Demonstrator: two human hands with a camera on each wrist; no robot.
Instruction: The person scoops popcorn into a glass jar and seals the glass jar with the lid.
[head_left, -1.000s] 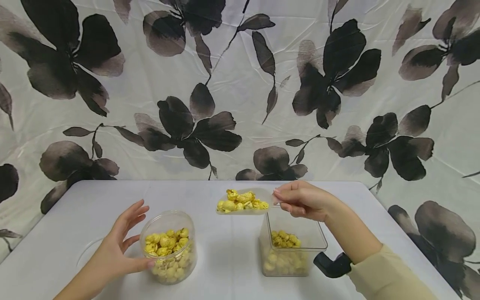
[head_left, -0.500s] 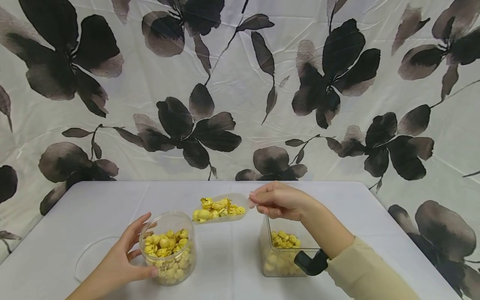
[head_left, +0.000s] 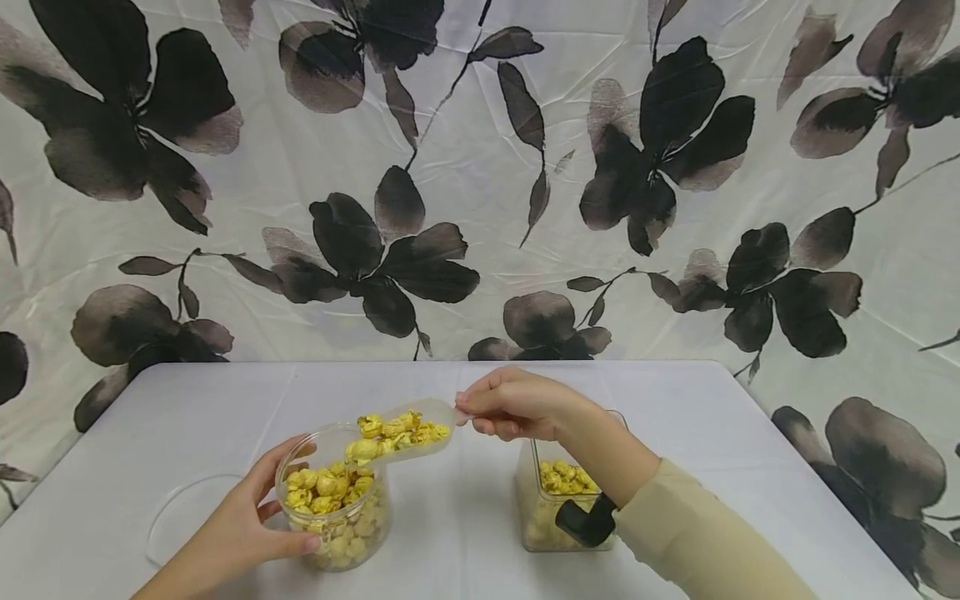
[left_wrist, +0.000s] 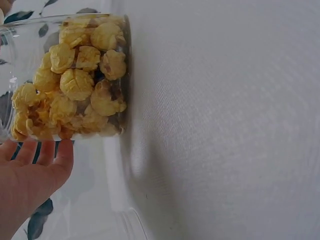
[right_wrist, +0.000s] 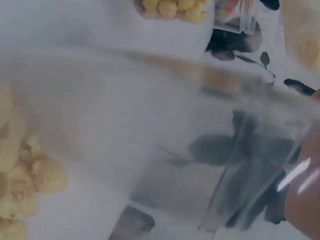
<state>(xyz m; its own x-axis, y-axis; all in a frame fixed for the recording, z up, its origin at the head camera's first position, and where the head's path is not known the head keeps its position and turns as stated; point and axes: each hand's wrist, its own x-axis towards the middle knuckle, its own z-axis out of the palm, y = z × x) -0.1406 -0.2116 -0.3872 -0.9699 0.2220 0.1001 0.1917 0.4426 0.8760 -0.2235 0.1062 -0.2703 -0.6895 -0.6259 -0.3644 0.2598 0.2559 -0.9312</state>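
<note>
My right hand (head_left: 525,404) pinches the handle of a translucent scoop (head_left: 432,411) loaded with yellow popcorn (head_left: 399,431). The scoop's front end is over the right side of the rim of a round clear jar (head_left: 381,521), which holds more popcorn. Around the jar's left side, my left hand (head_left: 247,521) grips it, thumb at the front and fingers at the back. In the left wrist view, the fingers (left_wrist: 62,160) touch the jar's wall. The right wrist view has the scoop (right_wrist: 100,125) close up and blurred.
A square clear container (head_left: 528,508) with popcorn stands at the right, partly hidden by my right forearm and a black wrist mount (head_left: 587,521). A clear round lid (head_left: 153,529) lies left of the jar. Floral cloth (head_left: 525,167) hangs behind the white table (head_left: 457,517).
My right hand has carried the loaded scoop leftward from above the square container to the round jar's rim. My left hand has closed in around the jar.
</note>
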